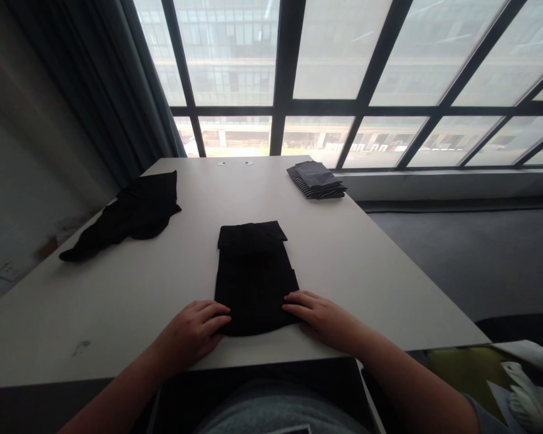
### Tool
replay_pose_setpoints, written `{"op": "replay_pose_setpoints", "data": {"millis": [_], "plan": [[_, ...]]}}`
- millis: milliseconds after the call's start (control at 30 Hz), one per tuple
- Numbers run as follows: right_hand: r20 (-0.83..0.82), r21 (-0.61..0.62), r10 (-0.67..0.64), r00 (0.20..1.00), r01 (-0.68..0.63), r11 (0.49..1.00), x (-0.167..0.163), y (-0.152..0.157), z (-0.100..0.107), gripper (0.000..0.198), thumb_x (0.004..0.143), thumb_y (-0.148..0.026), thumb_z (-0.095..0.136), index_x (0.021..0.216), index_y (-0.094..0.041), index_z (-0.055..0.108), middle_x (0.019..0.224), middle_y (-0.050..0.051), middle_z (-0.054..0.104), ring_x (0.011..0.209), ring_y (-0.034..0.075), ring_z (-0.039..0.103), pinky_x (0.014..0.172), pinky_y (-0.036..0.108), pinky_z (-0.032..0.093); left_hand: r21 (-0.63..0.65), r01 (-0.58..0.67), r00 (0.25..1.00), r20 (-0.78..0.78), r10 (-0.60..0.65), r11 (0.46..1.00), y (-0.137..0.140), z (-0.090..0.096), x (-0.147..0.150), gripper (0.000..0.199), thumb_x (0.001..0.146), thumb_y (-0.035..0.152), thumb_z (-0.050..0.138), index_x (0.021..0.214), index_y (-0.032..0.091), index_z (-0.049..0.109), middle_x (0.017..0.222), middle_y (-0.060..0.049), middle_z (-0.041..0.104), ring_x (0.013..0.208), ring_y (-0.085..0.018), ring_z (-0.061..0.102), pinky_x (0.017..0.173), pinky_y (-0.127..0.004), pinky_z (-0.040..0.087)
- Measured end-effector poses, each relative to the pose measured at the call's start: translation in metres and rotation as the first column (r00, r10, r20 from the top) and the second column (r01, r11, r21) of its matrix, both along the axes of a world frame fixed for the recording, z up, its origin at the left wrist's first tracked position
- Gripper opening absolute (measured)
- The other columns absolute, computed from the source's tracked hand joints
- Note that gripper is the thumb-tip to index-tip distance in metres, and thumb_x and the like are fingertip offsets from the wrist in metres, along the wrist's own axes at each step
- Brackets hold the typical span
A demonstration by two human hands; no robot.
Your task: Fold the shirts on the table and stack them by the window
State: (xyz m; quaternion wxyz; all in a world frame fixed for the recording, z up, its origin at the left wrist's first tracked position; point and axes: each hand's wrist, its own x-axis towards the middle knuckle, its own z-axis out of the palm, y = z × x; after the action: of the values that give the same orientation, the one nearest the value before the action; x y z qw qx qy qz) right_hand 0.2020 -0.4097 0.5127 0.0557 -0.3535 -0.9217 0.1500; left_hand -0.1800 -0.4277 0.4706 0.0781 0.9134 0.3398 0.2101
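Observation:
A black garment [255, 283], folded into a narrow rectangle, lies on the white table in front of me. Its far end is turned over into a flap [252, 237]. At the near left corner, my left hand [198, 328] has its fingers over the cloth's edge. My right hand [319, 317] grips the opposite edge in the same manner, fingers on top. Both thumbs are mostly hidden. What kind of garment it is, I cannot tell.
Another black garment [136, 208] lies loose and crumpled at the table's left edge. A stack of folded dark and striped cloths [317, 179] sits at the far right edge. Windows rise behind the table [366, 289]. A white object [525, 386] rests on something green at lower right.

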Motion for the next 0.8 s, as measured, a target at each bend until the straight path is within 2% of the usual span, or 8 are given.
{"op": "replay_pose_setpoints", "data": {"millis": [100, 233, 300, 367, 467, 600, 700, 800], "plan": [[-0.024, 0.066, -0.071, 0.997, 0.072, 0.995, -0.007, -0.002, -0.014, 0.058, 0.094, -0.001, 0.048, 0.144, -0.025, 0.064, 0.14, 0.01, 0.064, 0.129, 0.024, 0.063, 0.112, 0.041, 0.054, 0.094, -0.057, 0.998, 0.004, 0.057, 0.994, -0.002, -0.007, 0.013, 0.051, 0.088, -0.002, 0.054, 0.13, 0.024, 0.067, 0.129, -0.007, 0.073, 0.114, -0.024, 0.07, 0.099, -0.041, 0.057], [-0.125, 0.114, -0.236, 0.964, 0.25, 0.962, -0.019, -0.004, -0.023, 0.066, 0.08, 0.007, 0.046, 0.136, -0.022, 0.066, 0.143, 0.011, 0.061, 0.127, 0.024, 0.064, 0.109, 0.039, 0.055, 0.082, -0.294, 0.955, 0.055, 0.29, 0.952, 0.001, -0.012, 0.032, 0.055, 0.079, -0.004, 0.053, 0.128, 0.018, 0.066, 0.122, -0.011, 0.074, 0.109, -0.029, 0.072, 0.093, -0.045, 0.06], [-0.183, 0.093, -0.314, 0.931, 0.335, 0.938, -0.022, -0.007, -0.024, 0.069, 0.072, 0.008, 0.046, 0.131, -0.022, 0.066, 0.14, 0.011, 0.062, 0.124, 0.023, 0.065, 0.107, 0.037, 0.055, 0.06, -0.365, 0.929, 0.091, 0.359, 0.929, 0.003, -0.013, 0.036, 0.056, 0.078, -0.004, 0.053, 0.128, 0.017, 0.065, 0.118, -0.012, 0.075, 0.107, -0.029, 0.072, 0.09, -0.045, 0.06], [-0.218, 0.042, -0.34, 0.915, 0.357, 0.933, -0.021, -0.009, -0.024, 0.063, 0.071, 0.006, 0.049, 0.125, -0.021, 0.067, 0.128, 0.009, 0.069, 0.116, 0.023, 0.068, 0.102, 0.037, 0.056, 0.069, -0.338, 0.938, 0.111, 0.33, 0.939, 0.003, -0.012, 0.035, 0.055, 0.078, -0.003, 0.054, 0.127, 0.019, 0.065, 0.117, -0.011, 0.075, 0.105, -0.029, 0.073, 0.09, -0.045, 0.06], [-0.239, -0.051, -0.318, 0.917, 0.315, 0.948, -0.013, -0.013, -0.016, 0.039, 0.084, -0.005, 0.057, 0.118, -0.021, 0.069, 0.11, 0.007, 0.075, 0.102, 0.023, 0.072, 0.094, 0.037, 0.057, 0.127, -0.188, 0.976, 0.136, 0.17, 0.974, -0.001, -0.004, 0.026, 0.041, 0.082, 0.0, 0.053, 0.115, 0.021, 0.066, 0.109, -0.007, 0.077, 0.093, -0.025, 0.074, 0.085, -0.041, 0.059], [-0.276, -0.198, -0.261, 0.925, 0.211, 0.957, 0.0, -0.024, 0.012, 0.019, 0.097, -0.025, 0.06, 0.113, -0.022, 0.07, 0.102, 0.005, 0.077, 0.088, 0.019, 0.072, 0.085, 0.032, 0.055, 0.16, -0.057, 0.978, 0.207, 0.023, 0.985, -0.016, 0.013, 0.013, 0.027, 0.092, 0.007, 0.053, 0.112, 0.022, 0.063, 0.097, -0.003, 0.078, 0.08, -0.019, 0.073, 0.078, -0.033, 0.058], [-0.305, -0.282, -0.25, 0.919, 0.164, 0.945, 0.003, -0.027, 0.036, 0.019, 0.099, -0.033, 0.061, 0.11, -0.022, 0.071, 0.095, 0.003, 0.076, 0.08, 0.016, 0.07, 0.077, 0.028, 0.053, 0.138, -0.074, 0.959, 0.28, 0.032, 0.988, -0.024, 0.028, 0.009, 0.026, 0.094, 0.01, 0.054, 0.116, 0.022, 0.062, 0.095, -0.002, 0.077, 0.079, -0.016, 0.073, 0.077, -0.029, 0.058], [-0.373, -0.332, -0.36, 0.855, 0.239, 0.912, 0.001, -0.014, 0.051, 0.021, 0.097, -0.037, 0.061, 0.107, -0.022, 0.072, 0.089, 0.003, 0.074, 0.076, 0.017, 0.067, 0.071, 0.028, 0.052, 0.086, -0.162, 0.933, 0.338, 0.124, 0.983, -0.013, 0.042, 0.009, 0.023, 0.098, 0.017, 0.055, 0.119, 0.023, 0.064, 0.099, -0.002, 0.078, 0.081, -0.015, 0.073, 0.073, -0.026, 0.058]]}}
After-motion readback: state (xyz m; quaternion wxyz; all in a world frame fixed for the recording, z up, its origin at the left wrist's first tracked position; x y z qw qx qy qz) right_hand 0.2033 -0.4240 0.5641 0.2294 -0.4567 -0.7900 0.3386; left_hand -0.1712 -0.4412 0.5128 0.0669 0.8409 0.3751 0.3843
